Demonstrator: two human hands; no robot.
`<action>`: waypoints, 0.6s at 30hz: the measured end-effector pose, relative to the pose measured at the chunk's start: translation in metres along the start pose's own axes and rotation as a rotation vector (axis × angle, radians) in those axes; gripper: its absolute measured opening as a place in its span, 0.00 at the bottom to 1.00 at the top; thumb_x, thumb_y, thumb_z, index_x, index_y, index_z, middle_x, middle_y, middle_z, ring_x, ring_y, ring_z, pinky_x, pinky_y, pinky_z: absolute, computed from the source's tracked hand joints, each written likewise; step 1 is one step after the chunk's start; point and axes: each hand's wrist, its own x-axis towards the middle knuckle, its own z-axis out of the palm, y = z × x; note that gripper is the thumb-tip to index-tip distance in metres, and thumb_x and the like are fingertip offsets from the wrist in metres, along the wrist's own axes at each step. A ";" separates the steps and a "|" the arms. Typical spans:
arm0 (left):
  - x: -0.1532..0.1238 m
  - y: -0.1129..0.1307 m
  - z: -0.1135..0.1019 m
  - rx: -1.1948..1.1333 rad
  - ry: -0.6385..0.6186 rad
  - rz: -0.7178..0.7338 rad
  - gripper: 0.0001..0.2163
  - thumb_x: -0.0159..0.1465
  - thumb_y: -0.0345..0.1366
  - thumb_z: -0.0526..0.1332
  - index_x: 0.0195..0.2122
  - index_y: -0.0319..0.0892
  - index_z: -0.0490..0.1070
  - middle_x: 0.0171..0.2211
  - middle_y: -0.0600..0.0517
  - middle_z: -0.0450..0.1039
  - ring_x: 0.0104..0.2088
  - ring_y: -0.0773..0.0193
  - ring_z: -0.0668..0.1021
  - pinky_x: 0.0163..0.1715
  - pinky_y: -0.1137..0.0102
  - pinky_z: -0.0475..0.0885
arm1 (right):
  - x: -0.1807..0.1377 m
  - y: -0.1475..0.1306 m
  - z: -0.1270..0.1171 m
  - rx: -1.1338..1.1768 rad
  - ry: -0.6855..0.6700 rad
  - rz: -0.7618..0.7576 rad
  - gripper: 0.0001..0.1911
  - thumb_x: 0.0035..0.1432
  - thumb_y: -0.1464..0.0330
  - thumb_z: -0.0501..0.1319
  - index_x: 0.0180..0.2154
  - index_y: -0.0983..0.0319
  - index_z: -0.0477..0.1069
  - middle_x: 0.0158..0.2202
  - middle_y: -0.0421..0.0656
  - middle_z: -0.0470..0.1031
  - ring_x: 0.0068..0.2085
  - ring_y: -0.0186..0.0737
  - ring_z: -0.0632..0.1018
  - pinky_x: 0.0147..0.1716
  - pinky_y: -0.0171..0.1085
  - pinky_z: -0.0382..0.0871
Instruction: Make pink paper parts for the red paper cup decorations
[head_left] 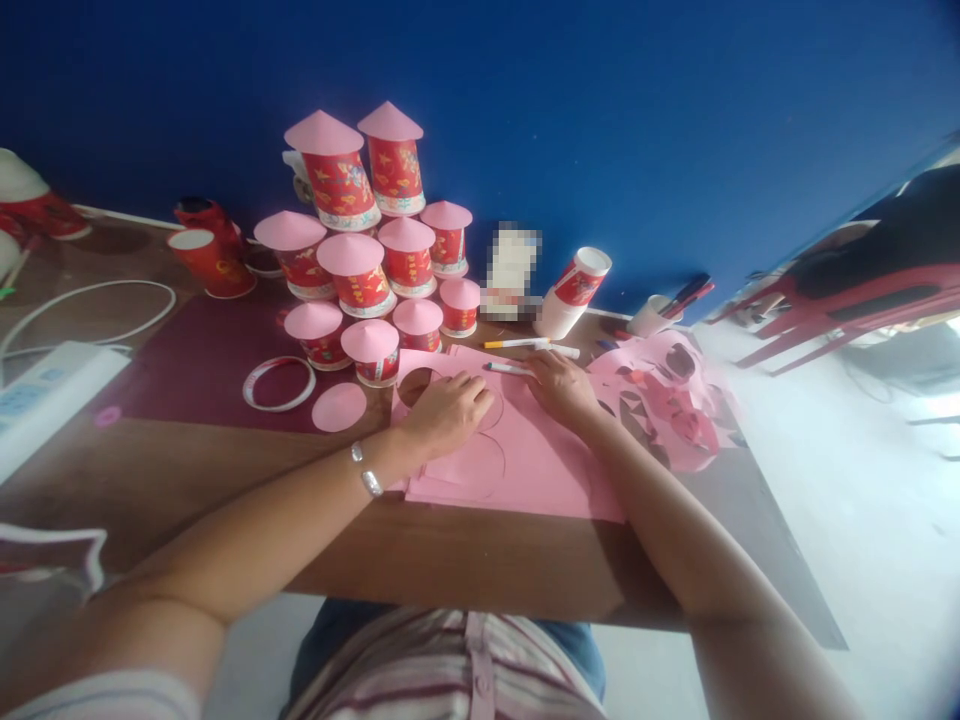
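Note:
Pink paper sheets point(555, 480) lie stacked on the table in front of me, with drawn circle outlines and a cut-out hole near the left edge. My left hand point(446, 408) rests on the top sheet, palm down, its fingers lying over a drawn circle. At the far edge of the stack, my right hand point(561, 388) has its fingers closed at the right end of a marker point(508, 369) with a dark green tip. Its grip is partly hidden by the hand. Left of the stack lies a cut pink paper disc point(339, 407).
Red paper cups point(360, 290) with pink cone tops stand beyond the stack at left. A white ring point(279, 384) lies nearby. Pink scraps point(675, 400), a pen cup point(651, 316), stacked cups point(574, 290) and a yellow pen point(514, 343) are around the right side. A power strip point(60, 400) sits left.

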 end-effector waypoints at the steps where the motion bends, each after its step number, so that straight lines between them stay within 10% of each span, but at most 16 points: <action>1: 0.000 -0.001 0.001 0.001 0.003 0.006 0.11 0.75 0.21 0.58 0.44 0.37 0.80 0.43 0.41 0.81 0.44 0.54 0.80 0.40 0.63 0.72 | 0.000 0.000 -0.002 0.012 0.005 -0.003 0.14 0.76 0.72 0.63 0.55 0.58 0.87 0.53 0.53 0.87 0.55 0.56 0.85 0.52 0.48 0.84; 8: 0.002 0.001 0.005 0.014 -0.042 -0.013 0.16 0.76 0.19 0.54 0.52 0.36 0.80 0.46 0.39 0.82 0.47 0.50 0.82 0.35 0.63 0.71 | 0.004 0.015 -0.038 0.026 0.299 0.111 0.20 0.80 0.65 0.59 0.66 0.57 0.81 0.59 0.56 0.84 0.59 0.62 0.83 0.59 0.58 0.84; 12: 0.003 0.002 0.001 -0.022 -0.082 -0.031 0.14 0.76 0.21 0.55 0.54 0.36 0.79 0.49 0.39 0.81 0.48 0.49 0.82 0.35 0.63 0.73 | 0.029 0.057 -0.051 0.077 0.460 0.292 0.39 0.77 0.61 0.63 0.83 0.55 0.58 0.71 0.60 0.75 0.68 0.68 0.79 0.59 0.64 0.85; 18: 0.009 0.002 -0.020 -0.117 -0.209 -0.109 0.11 0.77 0.25 0.59 0.54 0.36 0.80 0.52 0.37 0.83 0.52 0.46 0.86 0.42 0.58 0.82 | 0.085 0.115 -0.052 0.154 0.433 0.254 0.49 0.76 0.54 0.66 0.86 0.55 0.44 0.76 0.63 0.69 0.70 0.67 0.79 0.61 0.68 0.85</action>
